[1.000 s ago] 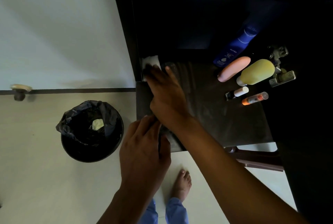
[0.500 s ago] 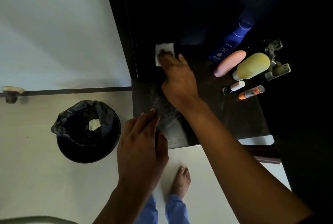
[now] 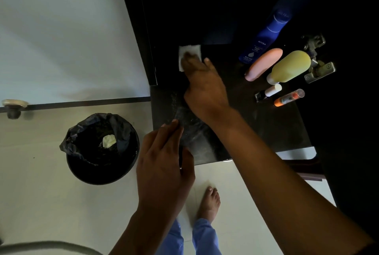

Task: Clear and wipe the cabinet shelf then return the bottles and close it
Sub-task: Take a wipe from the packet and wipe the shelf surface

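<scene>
My right hand [image 3: 202, 88] presses a white wipe [image 3: 189, 53] flat against the dark shelf [image 3: 272, 129], near its back left, with straight fingers. My left hand [image 3: 164, 162] rests at the shelf's front left edge, fingers relaxed, holding nothing that I can see. On the right of the shelf stand a blue bottle [image 3: 264, 39], a pink bottle [image 3: 263, 63] and a yellow bottle [image 3: 289, 69]. In front of them sit a small white-capped bottle [image 3: 268, 92] and a small orange tube [image 3: 289, 97].
A black bin [image 3: 102, 148] lined with a dark bag holds a crumpled wipe, on the floor to the left. Metal hinges [image 3: 316, 57] sit at the shelf's right. The cabinet's left wall [image 3: 143, 29] borders the shelf. My bare foot [image 3: 209, 201] is below.
My right hand has slid the wipe from the shelf's left corner rightwards and toward the back. My left hand has stayed at the front edge.
</scene>
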